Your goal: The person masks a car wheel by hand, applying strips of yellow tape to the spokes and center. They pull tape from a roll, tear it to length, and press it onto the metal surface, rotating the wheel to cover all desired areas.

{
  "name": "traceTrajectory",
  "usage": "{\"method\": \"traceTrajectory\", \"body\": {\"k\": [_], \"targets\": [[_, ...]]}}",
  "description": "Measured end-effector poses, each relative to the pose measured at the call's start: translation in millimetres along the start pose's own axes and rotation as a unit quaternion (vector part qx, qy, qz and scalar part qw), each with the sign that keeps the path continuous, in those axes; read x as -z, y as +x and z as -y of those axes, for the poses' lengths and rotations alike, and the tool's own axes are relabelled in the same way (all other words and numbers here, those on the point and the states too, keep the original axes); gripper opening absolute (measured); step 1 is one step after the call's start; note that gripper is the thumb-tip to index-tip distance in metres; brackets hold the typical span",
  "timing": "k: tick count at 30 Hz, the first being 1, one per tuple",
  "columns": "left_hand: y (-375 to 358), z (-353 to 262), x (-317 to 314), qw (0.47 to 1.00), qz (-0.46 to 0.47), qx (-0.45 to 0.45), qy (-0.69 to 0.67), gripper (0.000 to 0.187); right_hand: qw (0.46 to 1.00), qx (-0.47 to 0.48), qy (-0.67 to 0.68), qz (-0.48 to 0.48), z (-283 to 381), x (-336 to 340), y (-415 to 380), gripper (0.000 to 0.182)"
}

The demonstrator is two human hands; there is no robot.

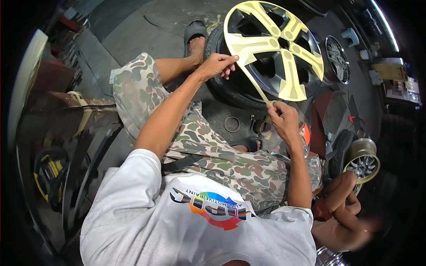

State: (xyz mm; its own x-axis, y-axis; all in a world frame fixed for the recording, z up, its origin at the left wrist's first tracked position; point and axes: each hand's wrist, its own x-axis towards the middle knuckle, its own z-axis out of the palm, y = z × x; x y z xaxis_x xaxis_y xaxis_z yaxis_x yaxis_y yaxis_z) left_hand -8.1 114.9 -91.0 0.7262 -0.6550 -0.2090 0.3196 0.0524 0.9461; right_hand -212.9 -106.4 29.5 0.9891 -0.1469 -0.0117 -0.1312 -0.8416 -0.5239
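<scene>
In the head view, a black alloy wheel (262, 66) rests tilted on top of a tire (222, 91) before me. Pale yellow masking tape (290, 75) covers its spokes and part of its rim. A narrow strip of masking tape (254, 82) runs taut between my hands along the near edge of the rim. My left hand (218, 66) pinches the strip's upper end against the rim's left edge. Closed around the lower end is my right hand (283, 119), held just off the rim, with the fingertips partly hidden.
Tape rolls (231, 124) lie on the floor between my legs. Another wheel (337, 59) stands behind at the right. Near a gold-rimmed wheel (361, 155) at lower right sits another person (341, 213). A dark steel beam (71, 104) is at my left.
</scene>
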Motion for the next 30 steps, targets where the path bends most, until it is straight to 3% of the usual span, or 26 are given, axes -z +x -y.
{"method": "traceTrajectory", "body": {"k": [24, 30], "targets": [[-8.7, 4.6, -28.7, 0.999, 0.022, 0.002, 0.049, 0.051, 0.997, -0.014, -0.075, 0.009, -33.2, 36.5, 2.7, 0.039], [-9.0, 6.6, -34.4, 0.998, 0.031, -0.006, 0.046, 0.051, 0.996, 0.028, -0.081, 0.013, -38.0, 28.8, 0.6, 0.039]]}}
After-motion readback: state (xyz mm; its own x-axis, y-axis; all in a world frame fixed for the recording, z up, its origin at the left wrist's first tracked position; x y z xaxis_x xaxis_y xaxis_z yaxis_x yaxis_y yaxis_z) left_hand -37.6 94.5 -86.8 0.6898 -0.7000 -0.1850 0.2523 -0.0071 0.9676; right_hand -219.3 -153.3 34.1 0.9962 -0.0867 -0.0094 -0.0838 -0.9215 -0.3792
